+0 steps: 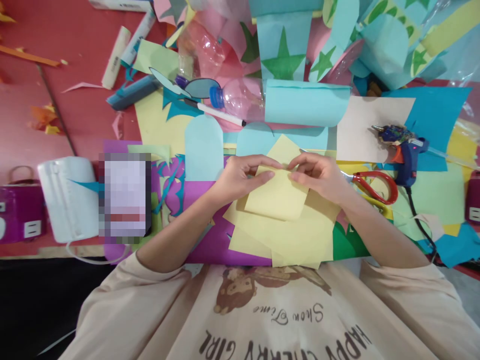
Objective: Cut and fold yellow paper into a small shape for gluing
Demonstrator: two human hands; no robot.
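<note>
Both hands pinch the upper edge of a folded piece of yellow paper [279, 195]. My left hand [245, 175] has thumb and fingers closed on its left part, and my right hand [318, 175] grips it just to the right, fingertips nearly meeting. More yellow paper sheets [300, 240] lie loosely overlapped beneath it. Beside my right wrist are red-handled scissors [377, 187], their blades partly hidden by the hand. A light blue paper piece with a rounded top [203, 147] lies to the left of my left hand.
A plastic bottle wrapped in light blue paper [303, 102] lies across the back, near a marker [221, 114]. At right rests a blue glue gun [407, 155] with a black cord. A phone [125, 195] and white power bank [69, 197] are at left, among paper scraps.
</note>
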